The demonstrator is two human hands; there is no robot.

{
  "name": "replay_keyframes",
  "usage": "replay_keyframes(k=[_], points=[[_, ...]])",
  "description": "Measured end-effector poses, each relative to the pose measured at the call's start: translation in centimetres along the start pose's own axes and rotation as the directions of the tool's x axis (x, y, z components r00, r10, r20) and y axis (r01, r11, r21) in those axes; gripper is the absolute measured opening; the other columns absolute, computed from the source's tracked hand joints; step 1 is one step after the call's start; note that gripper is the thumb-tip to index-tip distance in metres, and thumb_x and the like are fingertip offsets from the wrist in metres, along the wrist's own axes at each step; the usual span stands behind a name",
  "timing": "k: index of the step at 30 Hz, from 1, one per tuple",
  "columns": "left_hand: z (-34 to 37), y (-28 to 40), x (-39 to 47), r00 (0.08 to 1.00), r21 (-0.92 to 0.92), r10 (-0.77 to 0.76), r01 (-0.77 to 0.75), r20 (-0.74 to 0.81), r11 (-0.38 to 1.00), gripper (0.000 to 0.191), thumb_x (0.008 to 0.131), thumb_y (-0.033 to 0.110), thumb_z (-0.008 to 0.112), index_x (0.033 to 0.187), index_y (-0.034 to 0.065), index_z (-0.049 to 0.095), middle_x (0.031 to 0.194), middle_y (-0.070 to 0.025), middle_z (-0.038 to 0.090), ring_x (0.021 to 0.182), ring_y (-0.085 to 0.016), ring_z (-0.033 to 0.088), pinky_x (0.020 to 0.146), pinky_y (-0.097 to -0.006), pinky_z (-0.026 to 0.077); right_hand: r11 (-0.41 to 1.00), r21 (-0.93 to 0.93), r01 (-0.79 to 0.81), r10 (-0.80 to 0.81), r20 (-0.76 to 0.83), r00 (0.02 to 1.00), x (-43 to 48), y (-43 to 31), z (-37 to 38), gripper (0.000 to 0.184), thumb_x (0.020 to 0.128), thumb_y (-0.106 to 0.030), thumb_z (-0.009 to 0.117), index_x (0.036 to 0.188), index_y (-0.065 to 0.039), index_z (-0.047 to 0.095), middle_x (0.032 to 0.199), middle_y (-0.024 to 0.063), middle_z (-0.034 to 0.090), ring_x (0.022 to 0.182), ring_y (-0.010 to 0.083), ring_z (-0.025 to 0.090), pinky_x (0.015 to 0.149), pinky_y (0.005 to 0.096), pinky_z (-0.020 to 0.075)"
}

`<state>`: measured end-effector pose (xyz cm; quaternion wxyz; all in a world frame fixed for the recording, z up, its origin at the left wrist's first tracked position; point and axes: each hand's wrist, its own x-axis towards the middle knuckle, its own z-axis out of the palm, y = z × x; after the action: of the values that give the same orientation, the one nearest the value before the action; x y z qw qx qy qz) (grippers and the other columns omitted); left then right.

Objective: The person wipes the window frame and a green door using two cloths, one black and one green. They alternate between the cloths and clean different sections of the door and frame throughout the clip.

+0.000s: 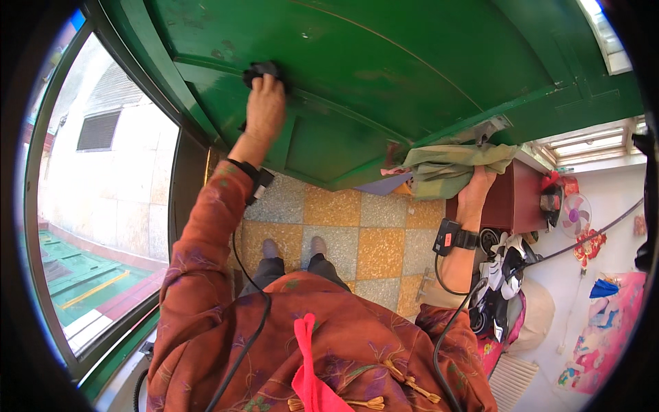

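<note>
Before me stands a green painted door (350,56) with raised moulding and scuffed, dull patches. My left hand (266,110) presses a bunched black cloth (262,71) against the door's moulding, on its left part. On the right, my right hand (476,190) is at the door's edge, below a metal latch plate (491,129); a green checked cloth (443,165) hangs over it and hides most of the fingers. A purple cloth (383,185) shows beside the checked one, low on the door. A black device is strapped to each wrist, with a cable running from it.
A large window (108,180) lies at the left. Right of the door stand a dark red cabinet (497,206), a small fan (574,213) and a black and white ride-on toy (502,283). My feet are on a checkered tile floor (381,252).
</note>
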<state>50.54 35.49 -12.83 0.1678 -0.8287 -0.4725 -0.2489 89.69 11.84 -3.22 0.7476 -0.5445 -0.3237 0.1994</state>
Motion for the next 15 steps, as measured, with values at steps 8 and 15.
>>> replay_keyframes(k=[8, 15], points=[[-2.0, 17.7, -0.5, 0.989, -0.274, 0.144, -0.13, 0.032, 0.953, 0.022, 0.071, 0.011, 0.062, 0.091, 0.0021, 0.063, 0.106, -0.0132, 0.051, 0.098, -0.03, 0.051, 0.076, -0.0348, 0.048, 0.985, 0.032, -0.17, 0.163, 0.166, 0.973, 0.1, 0.1, -2.5, 0.036, 0.097, -0.002, 0.06, 0.133, -0.003, 0.056, 0.129, 0.0053, 0.062, 0.115, 0.0183, 0.06, 0.101, 0.0354, 0.0476], [-3.9, 27.9, -0.8, 0.997, -0.502, 0.066, -0.076, -0.037, 0.862, 0.031, 0.065, 0.009, 0.072, 0.093, 0.0021, 0.063, 0.112, -0.0138, 0.049, 0.104, -0.031, 0.049, 0.081, -0.0376, 0.047, 0.98, 0.067, -0.186, 0.167, 0.217, 0.962, 0.1, 0.4, -2.4, 0.041, 0.095, 0.0, 0.061, 0.135, -0.003, 0.054, 0.13, 0.0067, 0.062, 0.117, 0.019, 0.058, 0.102, 0.0355, 0.0469]])
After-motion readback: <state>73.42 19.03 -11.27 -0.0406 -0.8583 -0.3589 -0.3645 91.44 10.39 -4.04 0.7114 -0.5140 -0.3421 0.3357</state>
